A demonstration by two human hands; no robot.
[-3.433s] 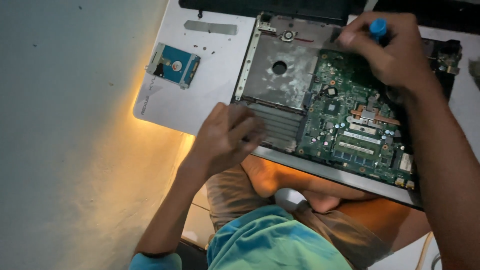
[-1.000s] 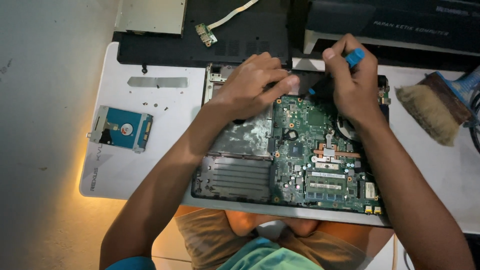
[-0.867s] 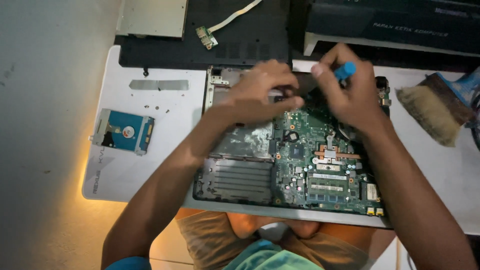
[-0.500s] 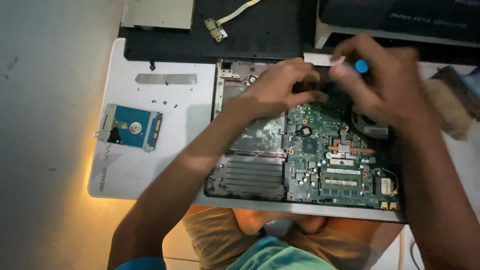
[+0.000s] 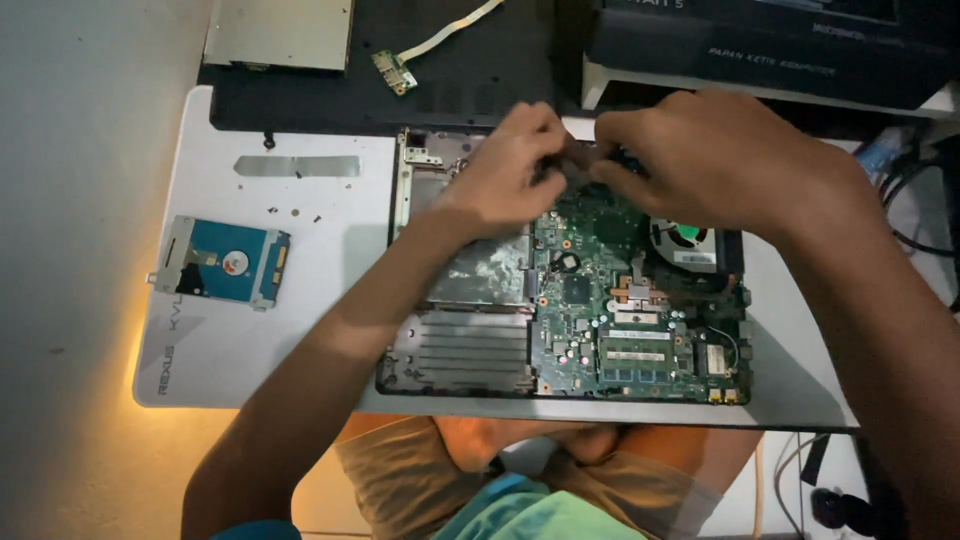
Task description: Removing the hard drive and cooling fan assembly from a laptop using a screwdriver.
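A: Where are the two hands at this moment?

B: Both are at the far edge of the opened laptop base [image 5: 470,350], which lies on the white desk [image 5: 300,300]. The left hand [image 5: 505,165] and the right hand [image 5: 715,160] meet above the green circuit board [image 5: 620,320], and their fingertips are curled together around a small dark part. I cannot tell what this part is, because the fingers hide it.

A: So the hands are closed?

B: Yes, each one looks closed in a pinch on that small part, not flat and not open.

A: How will the board handle, in your opinion?

B: I think it is light, stiff and fragile. It is better to take it by the bare edges, not by the small components or the thin cables. The fan [image 5: 685,240] just right of the hands also seems delicate.

A: What else is on the desk?

B: A blue hard drive [image 5: 222,262] lies well apart at the left, with tiny screws [image 5: 292,212] near it and a grey metal strip [image 5: 297,166] further away. A small green board with a flat cable [image 5: 395,70] lies at the far side.
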